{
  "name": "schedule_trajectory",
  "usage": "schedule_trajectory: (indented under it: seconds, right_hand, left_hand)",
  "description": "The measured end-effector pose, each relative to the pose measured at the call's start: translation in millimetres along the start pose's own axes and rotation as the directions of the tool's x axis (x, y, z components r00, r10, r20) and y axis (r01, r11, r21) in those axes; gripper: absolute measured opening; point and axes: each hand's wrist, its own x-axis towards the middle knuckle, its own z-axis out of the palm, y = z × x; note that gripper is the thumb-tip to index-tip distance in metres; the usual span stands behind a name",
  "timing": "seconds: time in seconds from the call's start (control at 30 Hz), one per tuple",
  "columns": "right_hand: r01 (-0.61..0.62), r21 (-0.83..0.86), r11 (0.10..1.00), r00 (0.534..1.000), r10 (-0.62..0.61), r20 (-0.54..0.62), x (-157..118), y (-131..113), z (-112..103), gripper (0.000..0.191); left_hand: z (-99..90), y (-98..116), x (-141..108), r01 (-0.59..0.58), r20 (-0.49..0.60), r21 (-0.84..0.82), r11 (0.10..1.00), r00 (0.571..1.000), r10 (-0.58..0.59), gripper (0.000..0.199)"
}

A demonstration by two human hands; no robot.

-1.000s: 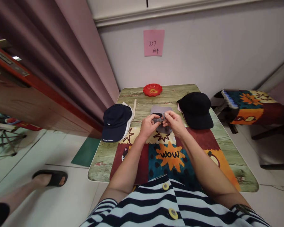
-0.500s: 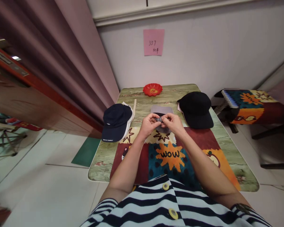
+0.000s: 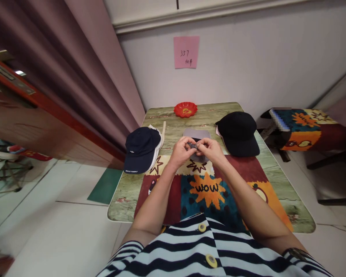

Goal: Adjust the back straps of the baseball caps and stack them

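The grey cloth cap (image 3: 197, 134) with a curved brim looked matt and smooth. From it, at nine o'clock, the navy cloth cap (image 3: 142, 144) had a matt finish; at three, the black cloth cap (image 3: 239, 132) was equally dull. At twelve lay a glossy red scalloped plastic dish (image 3: 185, 110), beyond it a matt pink square paper note (image 3: 186, 52). The green wood-patterned tabletop (image 3: 213, 113) appeared smooth. At six, the striped cloth shirt (image 3: 178, 254) carried smooth yellow round plastic buttons (image 3: 211, 261)
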Motion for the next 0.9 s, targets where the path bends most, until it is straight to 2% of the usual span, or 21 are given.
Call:
schedule_trajectory:
  seconds: [0.23,0.47,0.63,0.9]
  right_hand:
    - [0.053,-0.038,0.998,0.994,-0.049,0.098,3.0,0.9,-6.8,0.022]
    - [0.031,-0.044,0.999,0.983,-0.022,0.184,8.3,-0.6,-15.3,0.029]
    - [-0.009,-0.018,1.000,0.981,0.013,0.194,12.1,-5.5,-17.8,0.036]
    - [0.063,0.069,0.996,0.988,-0.072,0.135,12.8,-6.1,-6.3,0.044]
  left_hand:
    - [-1.4,2.2,-0.3,0.011,0.000,-0.003,1.000,1.000,-0.011,0.017]
    - [-3.8,4.0,-0.3,-0.010,0.023,0.003,1.000,1.000,0.010,0.016]
    - [-6.2,3.6,-0.7,0.003,0.040,-0.012,1.000,0.999,-0.003,0.015]
    - [-5.5,-1.5,-0.7,0.038,0.006,-0.067,0.997,0.999,-0.037,0.017]
